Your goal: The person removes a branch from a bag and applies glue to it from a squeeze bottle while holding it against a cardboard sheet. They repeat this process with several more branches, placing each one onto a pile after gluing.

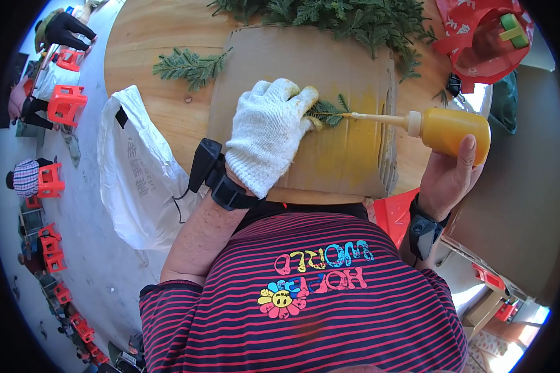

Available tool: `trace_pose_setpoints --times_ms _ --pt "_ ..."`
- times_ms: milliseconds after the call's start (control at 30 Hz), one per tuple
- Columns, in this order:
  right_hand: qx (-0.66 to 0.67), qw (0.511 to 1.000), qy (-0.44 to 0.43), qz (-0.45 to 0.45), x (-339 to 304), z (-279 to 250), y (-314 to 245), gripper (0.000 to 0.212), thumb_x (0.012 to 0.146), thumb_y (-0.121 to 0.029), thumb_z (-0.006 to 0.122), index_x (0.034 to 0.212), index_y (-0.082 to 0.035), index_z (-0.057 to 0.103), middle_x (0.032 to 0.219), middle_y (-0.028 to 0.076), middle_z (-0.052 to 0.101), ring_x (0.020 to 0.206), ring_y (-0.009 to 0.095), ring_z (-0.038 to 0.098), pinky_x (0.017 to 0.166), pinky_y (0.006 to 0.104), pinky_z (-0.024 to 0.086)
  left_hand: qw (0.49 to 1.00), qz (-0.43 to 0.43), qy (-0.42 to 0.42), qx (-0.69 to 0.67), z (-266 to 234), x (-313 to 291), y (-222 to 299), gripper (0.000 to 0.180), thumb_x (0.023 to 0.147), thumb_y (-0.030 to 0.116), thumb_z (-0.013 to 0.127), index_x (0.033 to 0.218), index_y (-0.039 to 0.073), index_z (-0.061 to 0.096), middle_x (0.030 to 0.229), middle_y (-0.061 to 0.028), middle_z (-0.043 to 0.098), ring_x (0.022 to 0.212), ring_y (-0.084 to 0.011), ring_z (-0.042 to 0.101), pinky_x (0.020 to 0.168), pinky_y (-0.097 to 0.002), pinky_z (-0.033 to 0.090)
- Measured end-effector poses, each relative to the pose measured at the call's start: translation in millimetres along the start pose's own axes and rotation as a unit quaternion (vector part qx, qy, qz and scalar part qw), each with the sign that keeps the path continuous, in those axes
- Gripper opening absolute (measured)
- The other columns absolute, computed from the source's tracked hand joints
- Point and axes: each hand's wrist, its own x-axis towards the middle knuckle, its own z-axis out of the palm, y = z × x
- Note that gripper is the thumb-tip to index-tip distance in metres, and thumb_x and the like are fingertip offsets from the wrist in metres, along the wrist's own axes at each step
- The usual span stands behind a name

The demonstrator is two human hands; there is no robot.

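Note:
My left hand [264, 133], in a white knit glove with yellow-stained fingertips, pinches a small green artificial fir sprig [331, 112]. Under it lies a flat piece of brown cardboard [320, 177] smeared with yellow. From the right, my bare right hand [452, 177] grips a squeeze bottle [457, 129] filled with yellow liquid and tipped on its side. The bottle's long thin nozzle points left, its tip at the sprig's end. Part of the sprig is hidden by the gloved fingers.
A heap of fir branches [336, 15] covers the table's far side, with one loose branch [193, 68] to its left. A white plastic bag [127, 180] hangs at the left edge. At far right sit a red bag [479, 59] and a black binder clip [454, 84]. Red stools [66, 104] and people are farther left.

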Motion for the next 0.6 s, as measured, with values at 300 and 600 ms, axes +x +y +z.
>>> trace_pose_setpoints --times_ms 300,600 --pt "0.007 1.000 0.010 0.023 4.1 -8.1 -1.9 0.035 0.090 -0.023 0.057 0.115 0.001 0.050 0.106 0.012 0.059 0.098 0.024 0.059 0.085 0.0391 0.049 1.000 0.009 0.015 -0.010 -0.3 1.1 0.9 0.035 0.067 0.023 0.072 0.099 0.014 0.063 0.087 -0.0037 0.058 0.083 -0.0242 0.055 0.071 -0.0365 0.045" --pt "0.071 0.994 0.026 0.074 7.8 -15.1 -3.0 0.034 0.091 -0.024 0.055 0.116 -0.001 0.050 0.106 0.010 0.059 0.097 0.020 0.059 0.085 0.0367 0.048 1.000 0.011 0.016 -0.007 -0.3 1.8 1.8 0.033 0.067 0.022 0.072 0.098 0.014 0.063 0.085 -0.0040 0.058 0.081 -0.0243 0.055 0.070 -0.0359 0.046"
